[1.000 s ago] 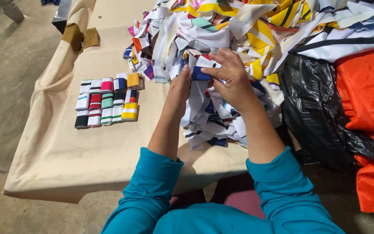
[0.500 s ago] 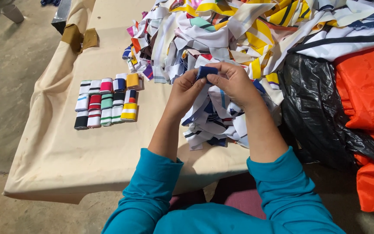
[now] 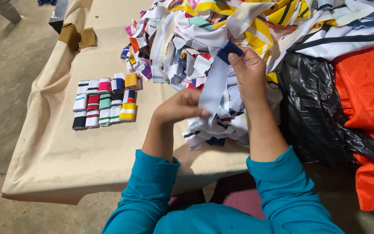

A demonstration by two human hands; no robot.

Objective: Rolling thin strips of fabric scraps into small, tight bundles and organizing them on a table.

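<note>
**A:** From the head camera, what is in hand?

**B:** A pale ribbed fabric strip (image 3: pixel 215 89) with a navy end. The right hand (image 3: pixel 249 73) pinches that navy end up high, fingers closed on it, thumb in front. The left hand (image 3: pixel 180 106) is lower, its fingers curled shut round the strip's lower part. The strip hangs stretched between the two hands, above the near edge of the heap of fabric strips (image 3: pixel 221 39).

**A:** How would you handle this well, judging from the picture?

**B:** I'd say keep the strip taut and flat between the hands so it doesn't twist, and hold it clear of the loose pieces beneath so none get dragged along. If it is to match the folded bundles (image 3: pixel 104 102), the edges should meet squarely before any fold is pressed.

**A:** Where are those bundles?

**B:** In neat rows on the cloth-covered counter (image 3: pixel 87 160), well apart to the left of the hands. They are striped in white, red, green, black and yellow.

**A:** And the arms?

**B:** Both forearms reach forward from teal sleeves (image 3: pixel 152 190). The right forearm rises steeply, wrist bent, hand uppermost. The left is lower and angled inward, knuckles toward the camera.

**A:** Anything to the right?

**B:** A black plastic bag (image 3: pixel 317 99) and orange quilted fabric (image 3: pixel 369 91), just beside the heap.
</note>
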